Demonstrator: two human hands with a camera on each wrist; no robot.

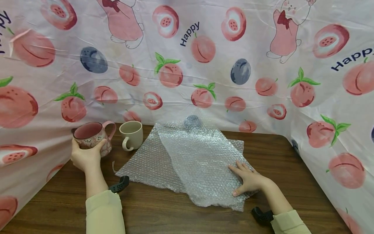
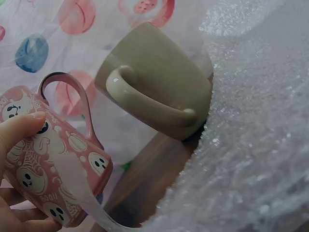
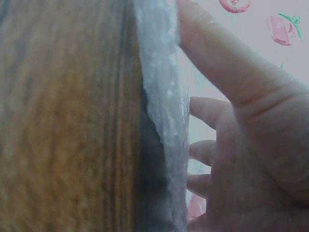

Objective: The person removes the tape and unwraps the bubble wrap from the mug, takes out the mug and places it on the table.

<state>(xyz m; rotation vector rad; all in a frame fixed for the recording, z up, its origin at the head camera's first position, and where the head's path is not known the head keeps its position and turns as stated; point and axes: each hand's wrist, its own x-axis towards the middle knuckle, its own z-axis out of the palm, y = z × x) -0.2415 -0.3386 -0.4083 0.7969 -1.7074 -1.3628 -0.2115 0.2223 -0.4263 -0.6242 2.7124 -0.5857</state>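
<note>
On the left, my left hand (image 1: 87,157) grips a pink mug (image 1: 91,133) around its body; white ghosts and pumpkins decorate its outside in the left wrist view, where the pink mug (image 2: 58,154) appears tilted. Its handle points right, away from the palm. A cream mug (image 1: 135,134) stands upright just to the right of it, handle toward the front. Over the middle of the table lies bubble wrap (image 1: 201,162), in overlapping layers. My right hand (image 1: 249,178) rests on its right part with fingers spread; the right wrist view shows the fingertips touching the bubble wrap (image 3: 164,72).
The brown wooden table (image 1: 157,211) carries everything. A fabric curtain (image 1: 216,81) printed with peaches and rabbits hangs behind it and along both sides, close to the pink mug on the left. Each wrist wears a dark strap mount (image 1: 119,184).
</note>
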